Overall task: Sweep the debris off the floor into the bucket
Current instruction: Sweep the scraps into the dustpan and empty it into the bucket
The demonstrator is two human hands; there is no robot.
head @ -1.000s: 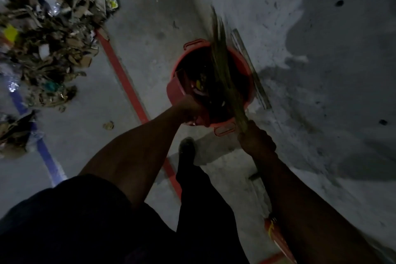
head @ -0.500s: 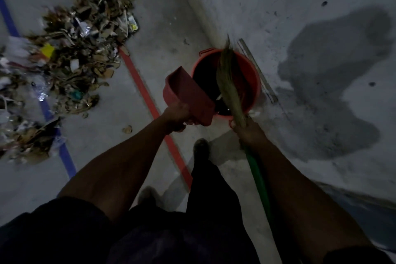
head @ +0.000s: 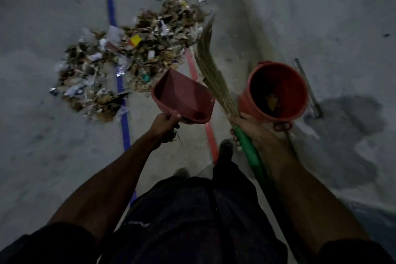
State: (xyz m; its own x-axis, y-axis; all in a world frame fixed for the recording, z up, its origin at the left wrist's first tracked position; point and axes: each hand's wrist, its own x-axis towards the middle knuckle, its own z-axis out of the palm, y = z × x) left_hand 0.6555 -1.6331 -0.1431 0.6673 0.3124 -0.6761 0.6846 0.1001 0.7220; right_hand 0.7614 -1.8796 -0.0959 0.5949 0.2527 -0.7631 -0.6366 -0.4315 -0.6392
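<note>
We take the bucket point(head: 276, 90) as our landmark; it stands upright on the concrete floor point(head: 42, 156) beside the wall base, some scraps dim in its bottom; a metal strip point(head: 308, 88) lies just to its right, and a dark wet patch point(head: 353, 130) spreads right of that and nearer us; the debris point(head: 132, 58) is heaped well to its left and farther off, lying across a blue line point(head: 120, 83) and touching a red line point(head: 192, 64); bare floor lies open between heap and bucket, and left of the heap; the light is poor, so single scraps blur together, and the broom point(head: 211, 70) handle runs out of sight under our right arm; our left hand point(head: 166, 124) grasps the grip of the dustpan point(head: 184, 97), held up left of the bucket with its mouth facing the heap; our right hand point(head: 246, 128) is closed round the broom where green handle meets bristles, just below the bucket rim; the bristles point away toward the heap.
</note>
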